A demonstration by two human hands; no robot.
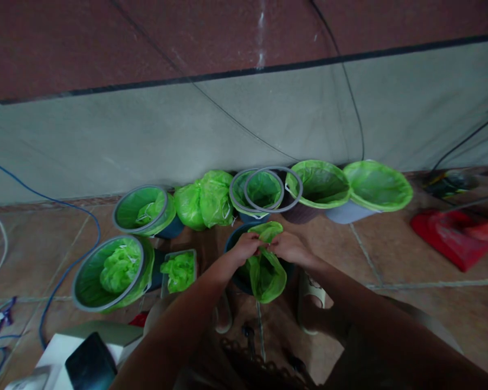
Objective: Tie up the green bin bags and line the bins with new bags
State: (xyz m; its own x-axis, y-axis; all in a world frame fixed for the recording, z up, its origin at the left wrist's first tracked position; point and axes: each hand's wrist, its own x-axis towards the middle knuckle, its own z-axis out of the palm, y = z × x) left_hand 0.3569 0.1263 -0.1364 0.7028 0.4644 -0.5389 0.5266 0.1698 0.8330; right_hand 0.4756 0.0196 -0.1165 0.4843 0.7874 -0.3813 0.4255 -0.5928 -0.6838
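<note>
My left hand (247, 246) and my right hand (287, 246) meet over a dark bin (235, 276) between my feet. Both are closed on a green plastic bag (268, 279), pinching it near its middle. Part of the bag sticks up above my fingers, and the rest hangs down over the bin with its mouth loosely spread. Just behind, a lined bin (250, 215) has a grey ring (295, 189) lying across its top. The fingertips are partly hidden in the folds of plastic.
Two green-lined bins (317, 203) (350, 212) stand right along the wall. At left are two more ringed bins (120, 208) (79, 287), stuffed green bags (215, 197) and a small basket (194, 265). A red dustpan (451, 238), blue cable (71, 265) and phone (90, 363) lie around.
</note>
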